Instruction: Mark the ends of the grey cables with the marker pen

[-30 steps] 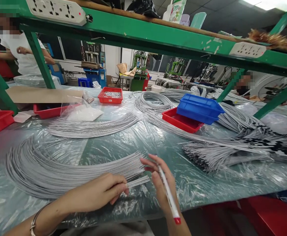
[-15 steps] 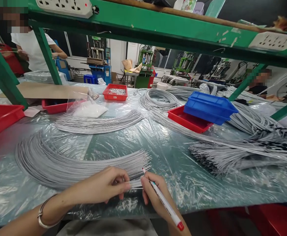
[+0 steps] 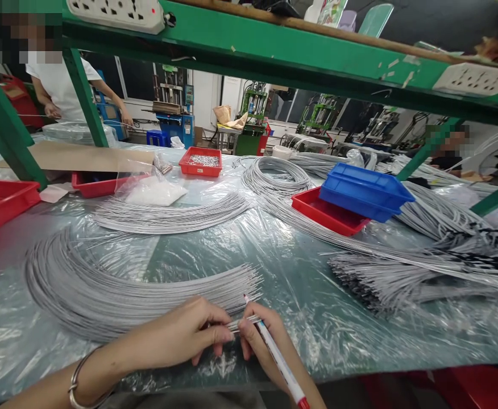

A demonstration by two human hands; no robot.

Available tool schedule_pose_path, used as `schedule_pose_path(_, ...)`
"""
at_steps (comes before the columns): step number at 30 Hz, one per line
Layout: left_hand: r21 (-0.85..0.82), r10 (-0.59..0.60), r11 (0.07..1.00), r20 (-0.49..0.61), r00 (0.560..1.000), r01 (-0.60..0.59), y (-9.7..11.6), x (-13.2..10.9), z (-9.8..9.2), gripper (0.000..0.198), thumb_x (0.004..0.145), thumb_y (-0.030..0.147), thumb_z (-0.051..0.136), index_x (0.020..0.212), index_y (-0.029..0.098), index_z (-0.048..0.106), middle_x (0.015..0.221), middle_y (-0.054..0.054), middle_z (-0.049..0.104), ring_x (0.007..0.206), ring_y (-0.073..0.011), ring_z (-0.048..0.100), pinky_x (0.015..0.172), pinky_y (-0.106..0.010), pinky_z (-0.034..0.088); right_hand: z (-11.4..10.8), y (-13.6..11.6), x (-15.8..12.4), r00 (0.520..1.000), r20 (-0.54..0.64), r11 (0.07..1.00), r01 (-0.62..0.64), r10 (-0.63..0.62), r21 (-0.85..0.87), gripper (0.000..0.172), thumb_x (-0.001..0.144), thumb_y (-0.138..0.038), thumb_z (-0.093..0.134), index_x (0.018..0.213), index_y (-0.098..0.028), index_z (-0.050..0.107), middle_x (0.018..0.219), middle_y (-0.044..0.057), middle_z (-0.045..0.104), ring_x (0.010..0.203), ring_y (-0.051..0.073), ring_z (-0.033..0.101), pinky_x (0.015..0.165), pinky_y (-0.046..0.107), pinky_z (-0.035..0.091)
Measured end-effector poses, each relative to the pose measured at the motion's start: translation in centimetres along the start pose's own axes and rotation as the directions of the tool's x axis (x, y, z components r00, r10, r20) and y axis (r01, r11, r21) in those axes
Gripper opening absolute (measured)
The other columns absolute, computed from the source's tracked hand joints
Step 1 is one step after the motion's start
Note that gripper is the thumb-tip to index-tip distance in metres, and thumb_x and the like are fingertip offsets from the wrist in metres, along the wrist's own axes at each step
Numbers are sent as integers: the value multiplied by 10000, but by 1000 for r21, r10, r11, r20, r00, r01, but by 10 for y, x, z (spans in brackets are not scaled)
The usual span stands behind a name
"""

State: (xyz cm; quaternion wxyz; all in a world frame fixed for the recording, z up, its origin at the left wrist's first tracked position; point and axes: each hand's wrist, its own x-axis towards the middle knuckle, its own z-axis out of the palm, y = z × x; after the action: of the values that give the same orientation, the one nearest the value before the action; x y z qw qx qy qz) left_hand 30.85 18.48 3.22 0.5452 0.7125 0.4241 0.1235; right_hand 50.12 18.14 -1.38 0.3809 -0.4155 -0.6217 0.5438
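My left hand [image 3: 191, 334] is closed on a few thin grey cables [image 3: 235, 326] near their ends, thumb against fingers. Close by on the right, my right hand [image 3: 270, 336] holds a white marker pen [image 3: 279, 362] slanting across it. The marker's red tip points up and away, and a red cap sits on its lower end. Fingertips of that hand also meet the cable ends. Behind both hands, a large curved bundle of grey cables [image 3: 142, 292] lies on the plastic-covered table, its cut ends beside the marker tip.
A second cable bundle [image 3: 172, 218] lies farther back, near a red tray of small metal parts [image 3: 200, 163]. On the right are a blue bin [image 3: 366, 190] over a red tray [image 3: 317, 207] and dark-ended cables [image 3: 385, 278]. A green shelf beam [image 3: 274, 48] crosses overhead. Another person stands back left.
My left hand has shifted slightly right, closer to my right hand. The marker has dipped a little at its capped end. At the back left, the other person's arm has stretched out rightward.
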Motion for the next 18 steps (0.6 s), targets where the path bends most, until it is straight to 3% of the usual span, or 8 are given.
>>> schedule_pose_path(5, 71, -14, 997, -28, 1000, 16, 0, -2, -1, 403, 957, 448, 432, 786, 152, 645, 694, 3, 632, 453, -64, 458, 465, -164, 346, -5, -2, 0, 996, -83, 990, -28, 40, 139, 432, 786, -565, 677, 658, -177, 535, 445, -26, 536, 398, 83, 424, 439, 182, 314)
schedule_pose_path(7, 50, -29, 998, -28, 999, 30, -3, -2, -2, 404, 943, 460, 459, 763, 141, 629, 670, -1, 628, 445, -67, 449, 441, -167, 325, -6, 0, 0, 974, -224, 991, 57, -29, 119, 392, 787, -567, 672, 770, -176, 642, 514, -7, 600, 425, 106, 486, 453, 198, 370)
schedule_pose_path(9, -5, -35, 999, -41, 999, 35, -8, 0, -3, 399, 938, 473, 467, 804, 136, 634, 679, -5, 634, 438, -64, 443, 429, -164, 318, -6, 5, 0, 921, -349, 983, 181, -172, -7, 342, 832, -514, 643, 967, -210, 722, 596, 3, 658, 477, 133, 551, 503, 225, 441)
schedule_pose_path(13, -138, -8, 990, -79, 997, -3, -13, 8, -5, 391, 928, 486, 481, 887, 130, 636, 695, -5, 629, 415, -49, 415, 396, -157, 287, 4, 20, -3, 828, -314, 881, 397, -464, -256, 325, 927, -303, 553, 1235, -312, 657, 632, -12, 700, 501, 142, 587, 590, 253, 499)
schedule_pose_path(15, -174, 15, 984, -90, 996, -31, -12, 11, -5, 430, 916, 518, 492, 821, 120, 627, 678, -7, 614, 400, -43, 397, 378, -161, 268, 15, 25, -4, 801, -325, 858, 417, -503, -300, 380, 925, -244, 552, 1294, -314, 608, 640, -11, 700, 511, 140, 592, 607, 256, 503)
schedule_pose_path(18, -207, 57, 975, -100, 993, -77, -7, 13, -5, 464, 912, 537, 494, 759, 117, 617, 669, -6, 596, 398, -39, 384, 370, -162, 261, 29, 25, -6, 800, -349, 868, 404, -488, -288, 386, 918, -236, 559, 1299, -276, 607, 656, -2, 698, 533, 144, 608, 619, 261, 500)
